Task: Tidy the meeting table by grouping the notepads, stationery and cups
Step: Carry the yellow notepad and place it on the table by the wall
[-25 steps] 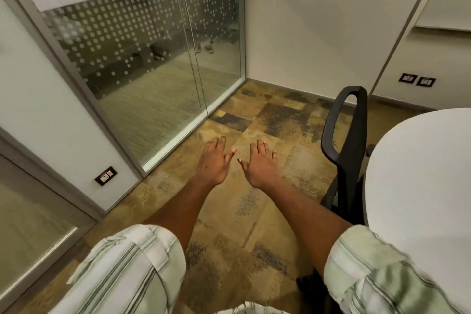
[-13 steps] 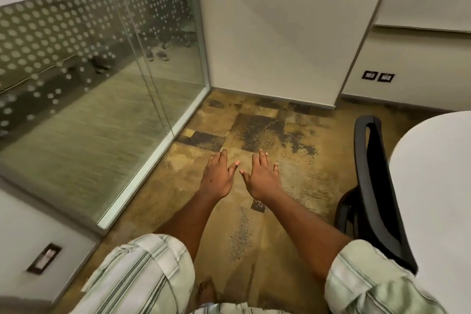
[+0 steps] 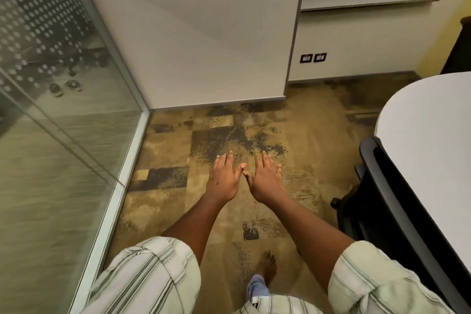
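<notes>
Table (image 3: 428,135): white top, smooth, matt.
Chair (image 3: 390,201): black frame, looks like plastic, slight sheen.
Floor (image 3: 178,211): carpet, mottled brown and dark, rough short pile.
Partition (image 3: 51,135): glass, glossy, reflective, upper part with frosted dots; frame (image 3: 119,186) pale metal, satin.
Wall (image 3: 204,33): white, smooth, matt.
Sockets (image 3: 313,57): dark plastic plates.
Sleeves (image 3: 153,275): woven cloth, pale green stripes, soft, creased.
</notes>
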`<action>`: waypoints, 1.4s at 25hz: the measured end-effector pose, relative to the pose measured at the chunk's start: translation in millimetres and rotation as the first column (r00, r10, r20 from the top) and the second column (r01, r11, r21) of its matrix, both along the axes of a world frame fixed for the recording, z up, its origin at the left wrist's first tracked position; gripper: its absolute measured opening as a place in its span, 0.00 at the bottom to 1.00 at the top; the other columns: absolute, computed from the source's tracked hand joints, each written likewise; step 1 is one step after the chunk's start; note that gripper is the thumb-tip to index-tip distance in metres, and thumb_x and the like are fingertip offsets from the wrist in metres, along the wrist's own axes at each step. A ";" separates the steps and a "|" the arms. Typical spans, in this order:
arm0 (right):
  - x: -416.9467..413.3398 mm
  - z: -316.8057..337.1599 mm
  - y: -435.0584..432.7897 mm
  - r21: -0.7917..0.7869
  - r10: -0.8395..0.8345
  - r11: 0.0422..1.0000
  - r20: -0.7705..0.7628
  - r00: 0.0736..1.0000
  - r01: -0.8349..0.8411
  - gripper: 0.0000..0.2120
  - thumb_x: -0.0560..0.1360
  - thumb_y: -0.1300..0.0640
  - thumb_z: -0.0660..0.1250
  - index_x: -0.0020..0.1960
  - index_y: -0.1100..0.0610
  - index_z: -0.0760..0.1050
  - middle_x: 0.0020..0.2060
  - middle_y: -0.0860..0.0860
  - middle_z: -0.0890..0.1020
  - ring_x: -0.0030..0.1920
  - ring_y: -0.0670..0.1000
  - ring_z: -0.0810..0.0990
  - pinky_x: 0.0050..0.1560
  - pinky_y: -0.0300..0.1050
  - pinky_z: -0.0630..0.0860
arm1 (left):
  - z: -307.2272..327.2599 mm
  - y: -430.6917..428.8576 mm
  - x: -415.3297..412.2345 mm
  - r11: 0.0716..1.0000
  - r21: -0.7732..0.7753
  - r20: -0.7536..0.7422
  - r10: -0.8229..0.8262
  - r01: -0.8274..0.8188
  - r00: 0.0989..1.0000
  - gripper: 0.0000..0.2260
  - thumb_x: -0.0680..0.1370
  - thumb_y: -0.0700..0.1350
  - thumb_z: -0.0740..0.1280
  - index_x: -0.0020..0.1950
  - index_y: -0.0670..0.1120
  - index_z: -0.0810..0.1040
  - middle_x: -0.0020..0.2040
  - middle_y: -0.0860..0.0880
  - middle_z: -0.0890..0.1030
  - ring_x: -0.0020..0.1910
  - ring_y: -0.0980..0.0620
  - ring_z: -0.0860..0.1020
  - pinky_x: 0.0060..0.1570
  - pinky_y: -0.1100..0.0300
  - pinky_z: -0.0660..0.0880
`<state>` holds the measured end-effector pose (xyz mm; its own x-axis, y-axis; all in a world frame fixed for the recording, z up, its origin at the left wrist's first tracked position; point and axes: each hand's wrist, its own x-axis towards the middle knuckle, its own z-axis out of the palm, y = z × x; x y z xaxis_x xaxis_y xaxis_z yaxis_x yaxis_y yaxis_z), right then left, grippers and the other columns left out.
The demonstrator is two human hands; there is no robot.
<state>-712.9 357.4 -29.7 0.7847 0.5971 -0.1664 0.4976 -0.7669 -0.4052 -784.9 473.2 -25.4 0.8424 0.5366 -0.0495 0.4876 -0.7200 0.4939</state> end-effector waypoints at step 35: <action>774.4 -2.0 120.4 -0.054 -0.727 0.676 0.112 0.677 0.735 0.33 0.80 0.41 0.50 0.77 0.58 0.47 0.78 0.55 0.46 0.77 0.55 0.41 0.75 0.61 0.41 | -6.3 158.5 875.5 0.706 0.103 0.024 -0.706 0.701 0.708 0.32 0.78 0.64 0.48 0.76 0.46 0.55 0.76 0.42 0.59 0.76 0.44 0.54 0.74 0.50 0.54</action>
<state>61.5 477.7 -31.7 0.9763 -0.1869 -0.1092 -0.2119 -0.9286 -0.3047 90.6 631.7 -31.6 0.9767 -0.2130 0.0261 -0.2035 -0.8804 0.4284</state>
